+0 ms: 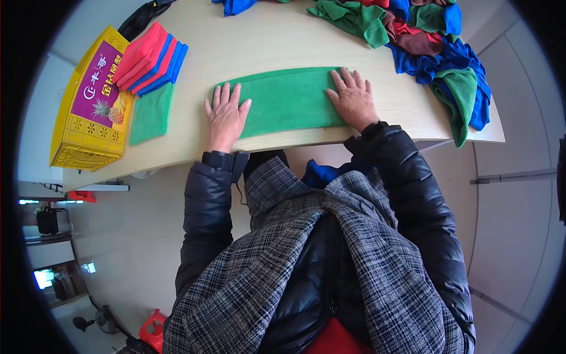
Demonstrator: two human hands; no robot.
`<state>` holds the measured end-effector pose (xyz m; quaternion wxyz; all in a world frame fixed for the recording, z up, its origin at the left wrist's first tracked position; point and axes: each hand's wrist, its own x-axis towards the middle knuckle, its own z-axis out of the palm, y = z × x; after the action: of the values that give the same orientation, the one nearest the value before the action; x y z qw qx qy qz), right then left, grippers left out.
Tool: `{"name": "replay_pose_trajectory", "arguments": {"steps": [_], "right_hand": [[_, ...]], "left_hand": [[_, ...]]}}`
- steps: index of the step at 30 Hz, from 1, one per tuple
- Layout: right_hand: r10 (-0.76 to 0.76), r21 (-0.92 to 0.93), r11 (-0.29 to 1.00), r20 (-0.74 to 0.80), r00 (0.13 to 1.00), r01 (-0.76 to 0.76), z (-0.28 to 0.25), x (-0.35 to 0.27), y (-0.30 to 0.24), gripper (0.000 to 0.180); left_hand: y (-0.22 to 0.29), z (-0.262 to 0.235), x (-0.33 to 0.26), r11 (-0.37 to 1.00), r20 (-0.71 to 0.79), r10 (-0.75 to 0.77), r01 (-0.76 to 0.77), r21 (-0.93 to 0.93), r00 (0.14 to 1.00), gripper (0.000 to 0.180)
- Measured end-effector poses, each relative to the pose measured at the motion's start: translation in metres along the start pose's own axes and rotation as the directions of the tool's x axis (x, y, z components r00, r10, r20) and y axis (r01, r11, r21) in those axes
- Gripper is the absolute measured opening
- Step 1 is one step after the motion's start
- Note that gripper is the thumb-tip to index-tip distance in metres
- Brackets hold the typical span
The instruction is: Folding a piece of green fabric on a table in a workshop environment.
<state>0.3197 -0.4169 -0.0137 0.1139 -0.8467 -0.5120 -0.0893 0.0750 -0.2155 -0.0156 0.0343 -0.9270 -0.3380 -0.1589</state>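
A green towel [289, 101], folded into a long flat strip, lies along the near edge of the table. My left hand [226, 115] rests flat on its left end, fingers stretched out. On its right end my right hand [354, 100] lies flat too, the fingers slightly spread. Neither hand grips anything. To the left of my left hand is a folded green towel [150, 115]. Just beyond that one, a leaning row of folded red and blue towels [154, 59] stands overlapped.
A yellow basket [91, 144] with a purple pineapple panel stands at the table's left end. Crumpled green, red, brown and blue towels [445, 65] pile up at the far right, some hanging over the edge. A blue cloth [236, 6] lies at the far side of the table [259, 44].
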Motion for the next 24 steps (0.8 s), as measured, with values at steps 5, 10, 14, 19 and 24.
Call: {"name": "replay_pose_trajectory", "arguments": {"steps": [5,10,14,19,24], "right_hand": [[-0.085,0.031,0.996,-0.105,0.991,0.089,-0.009,-0.018,-0.048,0.055],[-0.092,0.122,0.987,-0.064,0.994,0.100,0.002,-0.027,-0.075,0.052],[-0.045,0.125,0.990,-0.132,0.990,0.062,0.000,-0.037,-0.045,0.049],[0.035,0.043,0.999,-0.145,0.989,-0.029,-0.009,-0.048,0.009,0.050],[0.048,-0.115,0.992,-0.076,0.996,-0.057,-0.027,-0.036,0.019,0.052]], "left_hand": [[0.067,-0.015,-0.026,0.984,0.002,0.170,-0.170,-0.057,0.985,0.053],[0.098,-0.008,-0.028,0.965,0.030,0.191,-0.182,-0.189,0.981,0.049],[0.068,-0.003,-0.034,0.992,0.052,0.071,-0.065,-0.110,0.996,0.050],[-0.008,0.001,-0.038,0.994,-0.028,-0.078,0.080,0.076,0.997,0.054],[-0.034,-0.016,-0.022,0.966,0.054,-0.255,0.257,-0.038,0.965,0.049]]}}
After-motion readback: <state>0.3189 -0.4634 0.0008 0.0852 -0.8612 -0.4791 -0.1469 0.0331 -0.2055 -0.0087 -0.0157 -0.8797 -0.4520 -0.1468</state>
